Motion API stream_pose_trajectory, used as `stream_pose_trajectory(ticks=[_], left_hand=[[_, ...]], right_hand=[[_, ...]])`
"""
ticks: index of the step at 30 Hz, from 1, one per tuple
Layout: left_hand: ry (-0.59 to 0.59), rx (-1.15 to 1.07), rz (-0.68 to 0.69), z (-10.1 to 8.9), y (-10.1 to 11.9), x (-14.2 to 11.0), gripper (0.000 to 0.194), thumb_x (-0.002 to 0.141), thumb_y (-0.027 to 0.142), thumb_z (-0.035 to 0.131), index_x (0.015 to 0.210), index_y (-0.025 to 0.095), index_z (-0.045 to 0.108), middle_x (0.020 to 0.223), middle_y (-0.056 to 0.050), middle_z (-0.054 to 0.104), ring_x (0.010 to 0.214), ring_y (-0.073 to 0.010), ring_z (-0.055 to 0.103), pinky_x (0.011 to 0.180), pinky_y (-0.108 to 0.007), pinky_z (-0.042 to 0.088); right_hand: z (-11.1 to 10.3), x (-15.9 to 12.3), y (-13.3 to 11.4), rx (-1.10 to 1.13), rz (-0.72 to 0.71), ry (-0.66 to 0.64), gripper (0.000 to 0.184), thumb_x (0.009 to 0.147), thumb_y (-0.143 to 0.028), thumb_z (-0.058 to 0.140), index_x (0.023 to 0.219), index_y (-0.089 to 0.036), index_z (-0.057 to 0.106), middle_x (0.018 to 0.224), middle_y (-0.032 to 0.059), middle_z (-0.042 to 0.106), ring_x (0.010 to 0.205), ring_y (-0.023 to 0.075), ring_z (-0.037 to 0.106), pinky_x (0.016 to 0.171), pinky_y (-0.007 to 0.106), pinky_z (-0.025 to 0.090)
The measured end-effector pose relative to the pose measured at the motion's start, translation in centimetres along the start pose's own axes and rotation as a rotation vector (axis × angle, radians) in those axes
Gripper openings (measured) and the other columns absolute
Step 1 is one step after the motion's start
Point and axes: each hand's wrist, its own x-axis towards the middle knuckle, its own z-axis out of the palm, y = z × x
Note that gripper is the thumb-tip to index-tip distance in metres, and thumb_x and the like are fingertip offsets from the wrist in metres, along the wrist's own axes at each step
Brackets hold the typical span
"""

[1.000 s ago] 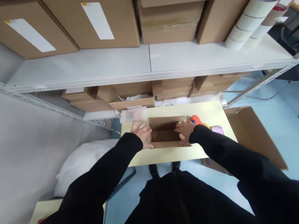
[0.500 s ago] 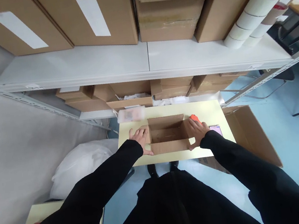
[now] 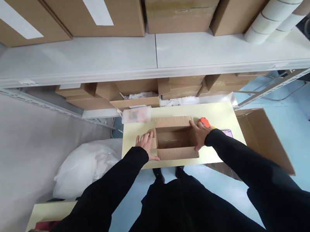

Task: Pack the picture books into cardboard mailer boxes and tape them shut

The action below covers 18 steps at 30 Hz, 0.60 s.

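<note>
A small open cardboard box (image 3: 177, 153) sits on the pale yellow table in front of me, and its inside shows no contents. The far and near flaps are folded outward. My left hand (image 3: 147, 145) grips the box's left side, fingers at the back and thumb toward the front. At the opposite end, my right hand (image 3: 200, 134) holds the right side in the same way, covering most of it. Just behind my right hand lies an orange object (image 3: 204, 122), partly hidden. A phone (image 3: 227, 133) with a lit screen is beside my right wrist.
A clear plastic packet (image 3: 136, 115) lies at the table's (image 3: 218, 108) back left. Behind stands a metal shelf (image 3: 81, 61) with cartons and tape rolls (image 3: 276, 10). A large open carton (image 3: 261, 138) stands right; a white plastic bag (image 3: 78, 171) is left.
The box's far flap now lies folded outward, away from me. My right hand has shifted slightly, with its fingers at the box's right rim. The view has tilted a little.
</note>
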Motion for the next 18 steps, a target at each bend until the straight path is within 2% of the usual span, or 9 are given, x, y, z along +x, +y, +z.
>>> stream_pose_trajectory(ticks=[4, 6, 12, 18], left_hand=[[0.028, 0.013, 0.013, 0.8, -0.1, -0.9, 0.127, 0.036, 0.063, 0.067, 0.137, 0.011, 0.010, 0.141, -0.020, 0.016, 0.129, -0.0346, 0.014, 0.104, -0.048, 0.001], [0.017, 0.009, -0.005, 1.0, -0.2, -1.9, 0.129, 0.034, 0.062, 0.069, 0.137, 0.012, 0.009, 0.143, -0.019, 0.013, 0.129, -0.0339, 0.013, 0.104, -0.047, 0.002], [0.014, -0.001, -0.183, 0.5, -2.4, -4.5, 0.137, 0.026, 0.058, 0.074, 0.138, 0.018, 0.006, 0.138, -0.019, 0.025, 0.123, -0.0377, 0.025, 0.102, -0.051, 0.006], [-0.023, -0.016, -0.163, -0.8, -5.0, -3.3, 0.136, 0.029, 0.057, 0.073, 0.138, 0.018, 0.003, 0.140, -0.018, 0.020, 0.121, -0.0377, 0.025, 0.095, -0.047, 0.019]], right_hand=[[1.6, 0.3, 0.4, 0.045, -0.064, 0.026, 0.138, 0.036, -0.054, 0.077, 0.139, -0.017, -0.007, 0.116, 0.0226, 0.040, 0.092, 0.0386, 0.053, 0.074, 0.050, 0.039], [2.3, 0.6, 0.1, 0.071, -0.125, 0.042, 0.139, 0.035, -0.054, 0.077, 0.138, -0.019, -0.010, 0.117, 0.0211, 0.039, 0.093, 0.0366, 0.053, 0.074, 0.048, 0.040], [3.1, 3.2, -2.6, 0.119, -0.300, -0.024, 0.134, 0.035, -0.049, 0.078, 0.138, -0.028, -0.004, 0.116, 0.0146, 0.035, 0.090, 0.0299, 0.055, 0.074, 0.042, 0.042], [2.1, 4.8, -4.3, 0.099, -0.302, -0.073, 0.131, 0.037, -0.046, 0.078, 0.138, -0.028, -0.003, 0.115, 0.0131, 0.036, 0.085, 0.0271, 0.057, 0.066, 0.036, 0.045]])
